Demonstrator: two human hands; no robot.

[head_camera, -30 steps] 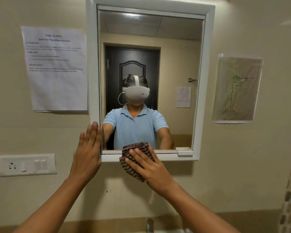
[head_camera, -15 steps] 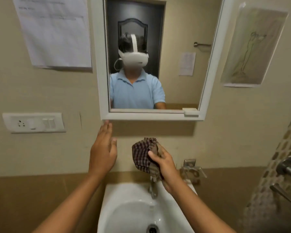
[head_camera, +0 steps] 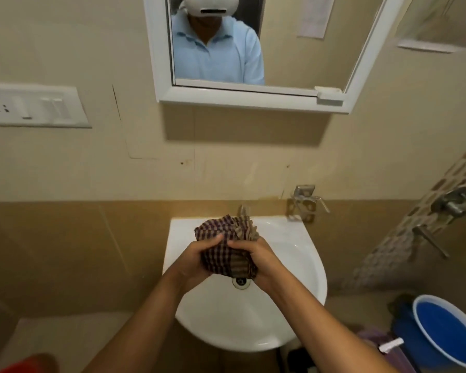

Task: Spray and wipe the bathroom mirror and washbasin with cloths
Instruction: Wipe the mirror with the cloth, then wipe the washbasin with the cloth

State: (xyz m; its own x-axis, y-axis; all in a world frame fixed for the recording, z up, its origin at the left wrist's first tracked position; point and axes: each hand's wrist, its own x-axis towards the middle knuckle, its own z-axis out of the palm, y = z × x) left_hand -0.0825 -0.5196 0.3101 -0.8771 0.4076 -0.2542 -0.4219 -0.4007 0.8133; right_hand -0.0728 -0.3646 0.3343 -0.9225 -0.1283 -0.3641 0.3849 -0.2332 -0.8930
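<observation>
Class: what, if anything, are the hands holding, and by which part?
Both hands, left hand and right hand, grip the checked cloth around its bunched lower part.

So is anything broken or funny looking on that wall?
Yes. A thin dark crack runs down the wall between the switch plate and the mirror, with faint lines and small brown spots below it. Nothing looks spilled. Both hands, left and right, just hold the cloth over the basin.
</observation>
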